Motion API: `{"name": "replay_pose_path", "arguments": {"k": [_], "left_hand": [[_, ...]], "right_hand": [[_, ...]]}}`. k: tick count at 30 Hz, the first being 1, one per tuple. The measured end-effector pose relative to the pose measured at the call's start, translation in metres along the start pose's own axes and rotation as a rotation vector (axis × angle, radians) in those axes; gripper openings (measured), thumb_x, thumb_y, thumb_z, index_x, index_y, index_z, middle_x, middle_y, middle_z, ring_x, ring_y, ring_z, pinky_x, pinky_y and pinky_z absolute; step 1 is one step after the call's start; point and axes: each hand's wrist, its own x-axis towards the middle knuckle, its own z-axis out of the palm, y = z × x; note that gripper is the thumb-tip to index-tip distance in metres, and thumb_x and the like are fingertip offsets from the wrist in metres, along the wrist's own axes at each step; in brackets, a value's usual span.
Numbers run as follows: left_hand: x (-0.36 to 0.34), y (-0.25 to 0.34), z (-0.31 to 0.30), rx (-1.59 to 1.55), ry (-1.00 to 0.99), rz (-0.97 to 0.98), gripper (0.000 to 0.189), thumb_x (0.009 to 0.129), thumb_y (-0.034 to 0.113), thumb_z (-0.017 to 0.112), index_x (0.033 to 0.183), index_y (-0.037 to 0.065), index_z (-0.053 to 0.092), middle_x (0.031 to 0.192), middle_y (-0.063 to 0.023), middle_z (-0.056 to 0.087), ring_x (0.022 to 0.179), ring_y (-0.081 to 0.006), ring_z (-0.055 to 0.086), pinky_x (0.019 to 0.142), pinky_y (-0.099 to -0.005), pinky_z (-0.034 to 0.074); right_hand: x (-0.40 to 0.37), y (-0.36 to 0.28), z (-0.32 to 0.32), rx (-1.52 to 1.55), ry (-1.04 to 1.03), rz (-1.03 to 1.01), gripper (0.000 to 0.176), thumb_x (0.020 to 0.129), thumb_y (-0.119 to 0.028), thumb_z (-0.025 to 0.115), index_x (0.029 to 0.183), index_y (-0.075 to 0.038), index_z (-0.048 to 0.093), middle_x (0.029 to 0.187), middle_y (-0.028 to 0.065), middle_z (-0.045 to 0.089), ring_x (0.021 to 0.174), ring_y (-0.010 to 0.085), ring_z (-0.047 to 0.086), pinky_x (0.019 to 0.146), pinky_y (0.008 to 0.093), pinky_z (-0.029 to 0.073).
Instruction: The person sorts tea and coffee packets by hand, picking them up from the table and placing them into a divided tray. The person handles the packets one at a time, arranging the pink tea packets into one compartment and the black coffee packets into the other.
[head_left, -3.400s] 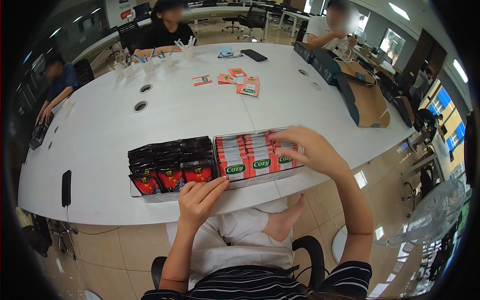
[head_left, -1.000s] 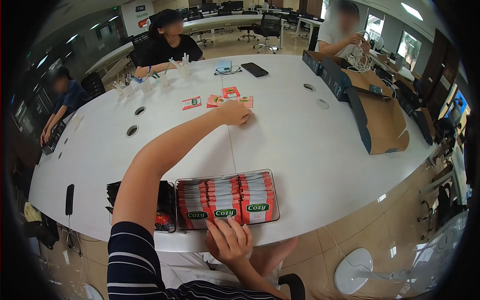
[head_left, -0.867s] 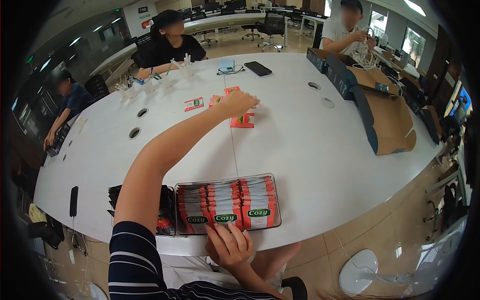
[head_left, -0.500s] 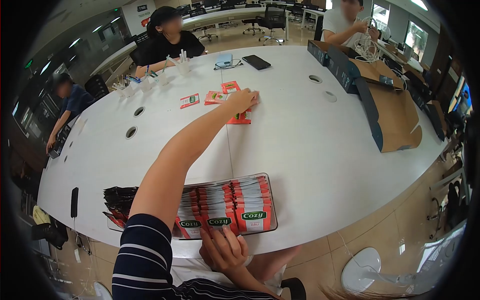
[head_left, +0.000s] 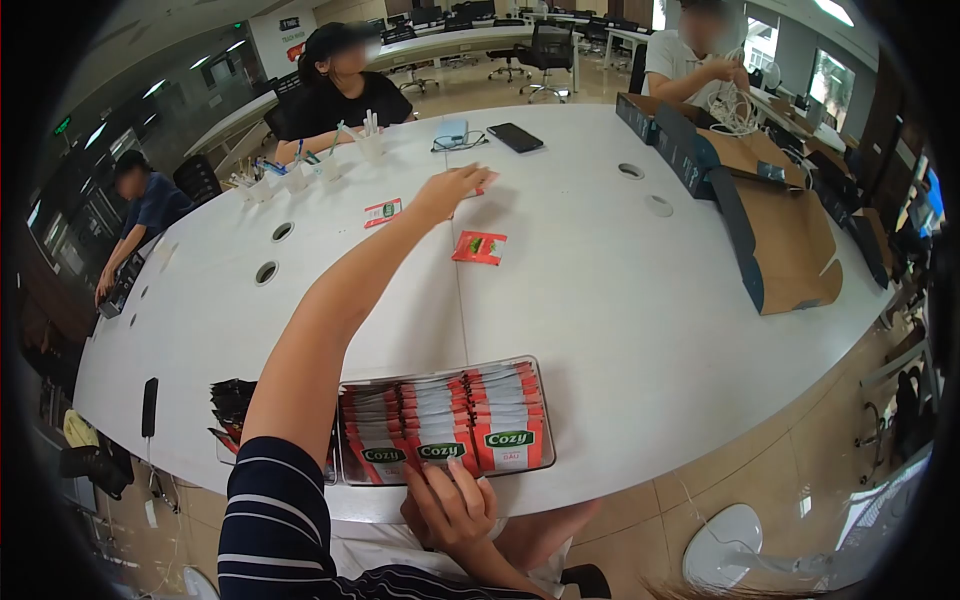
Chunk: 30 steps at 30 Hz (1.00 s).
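Observation:
My left hand (head_left: 452, 192) reaches far across the table, blurred, with its fingers closed on a red tea sachet (head_left: 489, 181) that partly shows at the fingertips. Just nearer lies another red sachet (head_left: 480, 248), flat on the table, and a red and white one (head_left: 383, 213) lies to the left. My right hand (head_left: 455, 505) is low at the front, fingers slightly apart, touching the front of a clear tray (head_left: 547, 440). Rows of upright red and white Cozy sachets (head_left: 508, 440) fill this tray. Dark sachets (head_left: 232, 402) stand left of it, partly hidden by my left arm.
Cups of pens (head_left: 295, 178), a phone (head_left: 516, 137) and glasses (head_left: 460, 145) stand or lie at the far side. An opened cardboard box (head_left: 775, 235) is at the right. Three people sit around the table. Round cable holes (head_left: 266, 272) pierce the tabletop.
My left hand has moved left and slightly up, uncovering the nearer red sachet. The far sachets are now mostly hidden or gone from sight. My right hand stays at the tray.

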Motion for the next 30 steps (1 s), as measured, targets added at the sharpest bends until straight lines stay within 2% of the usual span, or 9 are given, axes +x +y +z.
{"name": "replay_pose_path", "arguments": {"k": [4,8,10,13,14,20,24,27,30], "left_hand": [[-0.009,-0.016,-0.017,0.016,-0.472,-0.396,0.05,0.085,0.021,0.065,0.132,0.019,0.048,0.114,-0.0147,0.063,0.109,-0.0325,0.06,0.086,-0.0399,0.051],[-0.047,-0.044,0.032,-0.084,-0.326,-0.35,0.049,0.084,0.026,0.061,0.13,0.017,0.051,0.111,-0.0168,0.064,0.101,-0.0349,0.062,0.083,-0.0428,0.051],[-0.043,-0.023,0.007,-0.055,-0.337,-0.33,0.048,0.084,0.027,0.057,0.131,0.018,0.051,0.107,-0.0175,0.065,0.097,-0.0353,0.063,0.081,-0.0445,0.051],[-0.02,-0.007,-0.03,0.012,-0.742,-0.308,0.053,0.087,0.026,0.052,0.139,0.019,0.045,0.102,-0.0172,0.066,0.09,-0.0353,0.065,0.083,-0.0443,0.05],[-0.019,-0.001,-0.033,0.045,-0.73,-0.343,0.055,0.089,0.027,0.053,0.142,0.024,0.043,0.092,-0.0166,0.067,0.089,-0.0353,0.065,0.082,-0.0426,0.051],[-0.036,0.002,-0.05,-0.223,-0.598,-0.203,0.039,0.091,0.03,0.057,0.13,0.029,0.059,0.102,-0.0117,0.07,0.087,-0.0317,0.066,0.08,-0.0397,0.051],[-0.046,0.009,-0.068,-0.328,-0.758,-0.339,0.034,0.089,0.024,0.06,0.123,0.024,0.065,0.105,-0.0115,0.07,0.09,-0.0301,0.066,0.083,-0.0384,0.051],[-0.058,0.022,-0.093,-0.103,-0.694,-0.214,0.035,0.088,0.024,0.061,0.122,0.022,0.065,0.105,-0.0132,0.07,0.09,-0.0296,0.066,0.082,-0.0388,0.05],[-0.07,0.029,-0.121,-0.246,-0.327,-0.218,0.03,0.088,0.017,0.058,0.115,0.016,0.069,0.096,-0.0146,0.07,0.081,-0.0347,0.066,0.072,-0.0409,0.052]], "right_hand": [[-0.002,0.0,0.001,0.001,-0.007,-0.011,0.03,0.075,-0.025,0.06,0.102,-0.022,0.074,0.101,-0.0043,0.065,0.108,0.0167,0.056,0.109,0.0352,0.027],[-0.004,0.001,0.002,0.005,-0.015,-0.017,0.032,0.075,-0.025,0.059,0.104,-0.022,0.073,0.102,-0.0041,0.065,0.107,0.0175,0.057,0.109,0.036,0.027],[-0.002,0.001,0.002,-0.015,-0.009,-0.004,0.031,0.078,-0.026,0.059,0.106,-0.023,0.072,0.103,-0.0051,0.066,0.105,0.0149,0.059,0.104,0.0346,0.031],[-0.001,-0.001,0.0,-0.005,-0.01,0.008,0.029,0.08,-0.026,0.06,0.107,-0.023,0.072,0.104,-0.0044,0.066,0.104,0.0144,0.06,0.103,0.0347,0.033],[0.0,-0.001,0.001,-0.001,-0.002,-0.004,0.029,0.077,-0.024,0.06,0.103,-0.022,0.073,0.101,-0.0036,0.065,0.104,0.0167,0.059,0.104,0.0361,0.032],[0.002,-0.001,0.003,0.036,0.045,-0.006,0.025,0.077,-0.019,0.061,0.099,-0.017,0.074,0.098,-0.0003,0.064,0.103,0.0213,0.058,0.102,0.0376,0.034],[0.003,-0.003,0.004,0.072,0.071,0.008,0.024,0.078,-0.018,0.062,0.099,-0.016,0.074,0.102,0.0015,0.064,0.105,0.0232,0.058,0.102,0.0396,0.034],[0.003,-0.005,0.003,0.097,0.066,0.027,0.026,0.077,-0.017,0.062,0.101,-0.016,0.073,0.103,0.0013,0.064,0.107,0.0242,0.057,0.104,0.0402,0.033],[0.002,-0.005,0.003,0.086,0.061,0.029,0.027,0.078,-0.018,0.064,0.104,-0.016,0.072,0.105,0.0002,0.065,0.109,0.0229,0.057,0.103,0.0405,0.035]]}}
